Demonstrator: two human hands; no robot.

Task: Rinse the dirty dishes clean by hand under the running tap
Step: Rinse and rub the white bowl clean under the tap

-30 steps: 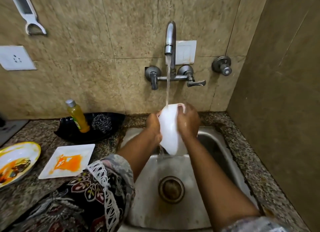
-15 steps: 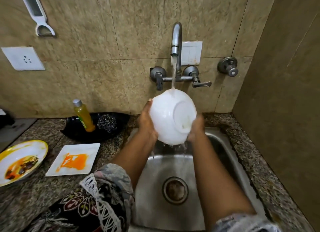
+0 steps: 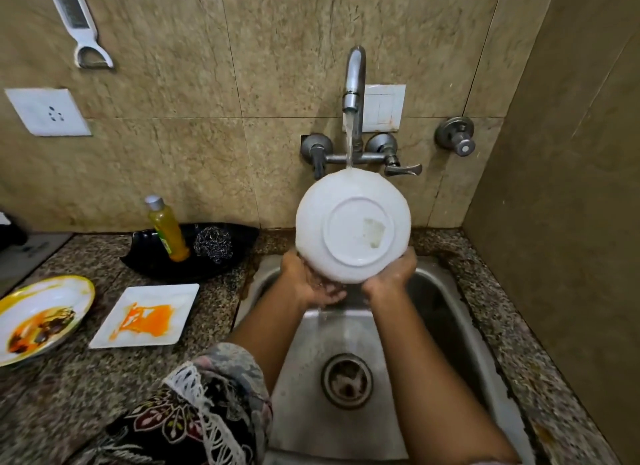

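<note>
Two hands are closed around a white bowl (image 3: pixel 353 223), held over the sink (image 3: pixel 450 326) with its underside turned toward the camera. The lower left rim is gripped by the left hand (image 3: pixel 308 281), the lower right rim by the right hand (image 3: pixel 391 274). Its far edge is struck by water from the tap (image 3: pixel 355 80). On the table (image 3: pixel 69 395) to the left, a stained square plate (image 3: pixel 145 315) and a yellow-rimmed plate (image 3: pixel 38 315) are seen.

No legible text, brand, number or sign anywhere. Green label on the yellow bottle (image 3: pixel 168 229) too small and blurred to read. Pale patch on the underside of the white bowl (image 3: pixel 353 226) blank, only sticker residue.
</note>
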